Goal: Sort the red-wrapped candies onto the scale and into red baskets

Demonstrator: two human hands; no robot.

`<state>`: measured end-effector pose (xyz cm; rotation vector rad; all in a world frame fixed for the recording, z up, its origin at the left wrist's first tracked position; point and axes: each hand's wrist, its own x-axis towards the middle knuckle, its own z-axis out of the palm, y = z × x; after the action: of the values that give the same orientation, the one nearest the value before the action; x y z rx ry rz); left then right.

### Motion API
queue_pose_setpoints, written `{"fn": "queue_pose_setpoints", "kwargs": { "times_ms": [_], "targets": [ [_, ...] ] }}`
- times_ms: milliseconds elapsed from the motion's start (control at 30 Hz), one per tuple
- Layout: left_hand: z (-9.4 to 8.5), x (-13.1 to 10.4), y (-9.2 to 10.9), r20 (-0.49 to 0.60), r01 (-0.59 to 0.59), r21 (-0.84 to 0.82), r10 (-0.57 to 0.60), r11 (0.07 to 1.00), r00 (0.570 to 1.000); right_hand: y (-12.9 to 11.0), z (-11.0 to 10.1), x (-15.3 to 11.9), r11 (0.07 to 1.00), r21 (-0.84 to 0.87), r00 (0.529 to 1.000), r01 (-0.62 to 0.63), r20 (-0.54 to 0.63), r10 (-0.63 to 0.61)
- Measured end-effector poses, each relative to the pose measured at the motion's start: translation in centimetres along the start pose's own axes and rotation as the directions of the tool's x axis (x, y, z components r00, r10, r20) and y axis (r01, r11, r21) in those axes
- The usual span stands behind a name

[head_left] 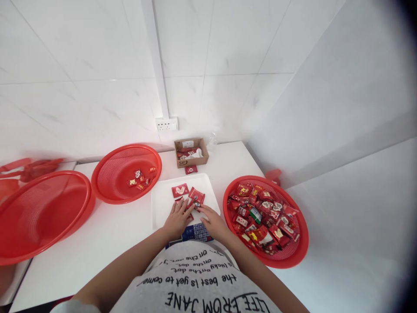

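My left hand (177, 218) lies over red packets on a white scale tray (159, 208), its fingers apart and partly hiding a packet beneath. Close to its fingertips is my right hand (212, 221), thumb and fingers apart. The right fingertips touch a small dark-and-white wrapped piece at the edge of a larger red packet (197, 195). Another red packet with a pale heart shape (180, 190) rests flat farther back on the tray. Below the hands shows the blue keypad (197, 232) of the scale.
To the right stands a red basket (304, 234) full of assorted red packets. A red basket (107, 161) with several small packets and another red basket (42, 217) stand left. Behind the tray are a cardboard box (192, 162) of packets and one loose red packet (191, 170), near the wall.
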<state>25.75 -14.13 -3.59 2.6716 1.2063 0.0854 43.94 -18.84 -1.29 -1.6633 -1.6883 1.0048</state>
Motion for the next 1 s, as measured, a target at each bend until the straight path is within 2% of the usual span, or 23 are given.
{"fn": "queue_pose_setpoints", "kwargs": {
  "times_ms": [100, 233, 300, 467, 567, 667, 733, 833, 933, 1000],
  "targets": [
    [-0.4, 0.8, -0.8, -0.011, 0.062, 0.029, -0.062, 0.998, 0.998, 0.8, -1.8, -0.6, 1.0, 0.004, 0.991, -0.026, -0.135, 0.026],
    [-1.3, 2.2, -0.7, -0.063, 0.129, 0.008, -0.128, 0.992, 0.99, 2.7, -3.9, -1.5, 0.994, -0.068, 0.922, -0.089, -0.383, 0.056],
    [-1.4, 3.2, -0.1, -0.082, 0.129, -0.007, -0.129, 0.992, 0.988, 3.9, -3.9, -1.8, 0.983, -0.131, 0.9, -0.127, -0.433, 0.058],
    [-0.4, 4.9, 1.1, -0.034, 0.12, 0.001, -0.12, 0.993, 0.992, 5.8, -2.0, -2.3, 0.947, -0.22, 0.916, -0.233, -0.376, 0.138],
    [-0.2, 4.8, 0.8, 0.015, 0.085, 0.012, -0.085, 0.996, 0.996, 5.8, -1.5, -2.3, 0.936, -0.238, 0.924, -0.258, -0.342, 0.168],
    [-1.3, 3.9, -0.5, 0.035, -0.069, -0.004, 0.069, 0.998, 0.997, 5.7, -1.6, -2.1, 0.932, -0.233, 0.924, -0.277, -0.33, 0.192],
    [-2.4, 3.0, -1.7, 0.045, -0.188, -0.027, 0.189, 0.982, 0.981, 5.7, -1.7, -2.1, 0.933, -0.226, 0.922, -0.282, -0.334, 0.197],
    [-4.0, 1.8, -3.0, 0.048, -0.281, -0.046, 0.283, 0.959, 0.958, 6.0, -1.6, -2.1, 0.936, -0.212, 0.917, -0.28, -0.349, 0.195],
    [-4.3, 1.2, -3.3, 0.016, -0.234, -0.035, 0.235, 0.972, 0.972, 6.1, -1.5, -2.1, 0.94, -0.201, 0.916, -0.276, -0.352, 0.193],
    [-3.6, 1.3, -2.8, -0.026, -0.074, -0.02, 0.074, 0.997, 0.997, 6.0, -1.6, -2.1, 0.939, -0.197, 0.916, -0.282, -0.346, 0.203]
  ]
}}
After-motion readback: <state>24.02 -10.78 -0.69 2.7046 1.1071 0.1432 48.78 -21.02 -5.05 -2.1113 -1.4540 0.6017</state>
